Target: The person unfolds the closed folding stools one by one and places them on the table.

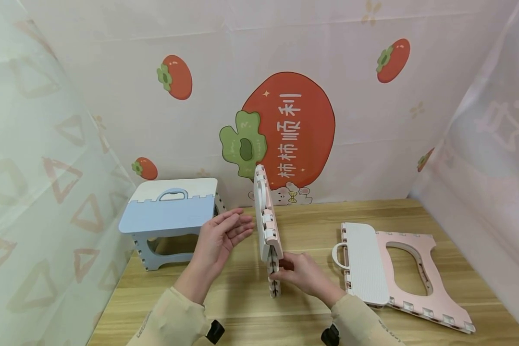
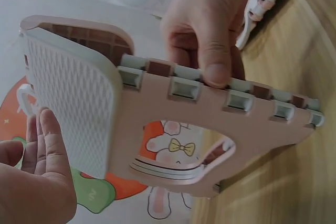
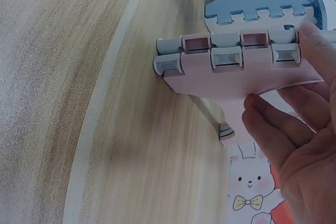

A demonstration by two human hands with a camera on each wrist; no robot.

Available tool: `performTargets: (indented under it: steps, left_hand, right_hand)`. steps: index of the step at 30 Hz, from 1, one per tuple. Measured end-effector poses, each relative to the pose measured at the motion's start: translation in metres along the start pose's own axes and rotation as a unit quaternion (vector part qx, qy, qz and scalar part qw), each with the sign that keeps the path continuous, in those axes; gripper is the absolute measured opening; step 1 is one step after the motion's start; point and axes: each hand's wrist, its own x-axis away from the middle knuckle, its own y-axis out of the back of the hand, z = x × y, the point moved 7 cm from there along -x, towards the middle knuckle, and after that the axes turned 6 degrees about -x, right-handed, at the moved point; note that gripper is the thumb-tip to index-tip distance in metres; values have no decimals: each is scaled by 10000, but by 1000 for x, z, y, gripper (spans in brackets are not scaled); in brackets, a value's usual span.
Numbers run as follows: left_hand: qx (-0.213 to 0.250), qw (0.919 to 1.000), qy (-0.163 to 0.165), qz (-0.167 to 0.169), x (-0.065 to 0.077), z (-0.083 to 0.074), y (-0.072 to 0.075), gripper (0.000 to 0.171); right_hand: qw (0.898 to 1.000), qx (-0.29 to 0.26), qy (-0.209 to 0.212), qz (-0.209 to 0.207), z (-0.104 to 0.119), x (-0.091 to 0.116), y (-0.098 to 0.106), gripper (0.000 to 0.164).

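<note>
A pink-and-white folding stool [image 1: 267,226] stands on edge between my hands, nearly flat, its white handle [image 1: 262,192] facing left. My right hand [image 1: 304,274] grips the hinged edge of its leg panels, thumb pressing on the hinge knuckles in the left wrist view. Straight fingers of my left hand [image 1: 222,238] are held up beside the white textured seat half [image 2: 73,98], with nothing in the palm. Seen from the left wrist, the seat halves spread a little apart, and the pink leg panel [image 2: 157,87] has a wide cutout.
An unfolded blue-and-white stool [image 1: 168,211] stands at the left. Another pink-and-white stool [image 1: 365,262] lies folded flat at the right. All are on a wood-grain table [image 1: 302,317], with printed sheets [image 1: 354,120] enclosing the back and sides.
</note>
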Motion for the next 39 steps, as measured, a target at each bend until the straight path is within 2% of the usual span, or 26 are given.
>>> performTargets:
  steps: [11, 16, 25, 29, 34, 39]
  left_hand:
    - [-580, 9976, 214, -307, 9, 30, 19, 29]
    - [-780, 9962, 277, -287, 12, 42, 24, 29]
    - [-872, 9952, 336, -286, 16, 59, 27, 28]
    - [-1005, 9943, 304, -175, 17, 66, 25, 33]
    - [-1255, 9917, 262, 135, 17, 75, 18, 45]
    - [-1843, 9822, 168, 310, 18, 80, 12, 46]
  right_hand:
    - [10000, 33, 44, -64, 0, 0, 0, 41]
    - [10000, -32, 10, -86, -1, 0, 0, 40]
    - [9997, -214, -48, -46, -3, 0, 0, 43]
    - [9998, -219, -22, -29, -3, 0, 0, 41]
    - [9998, -175, 9, -29, -3, 0, 0, 42]
    - [9999, -138, -2, -39, -3, 0, 0, 45]
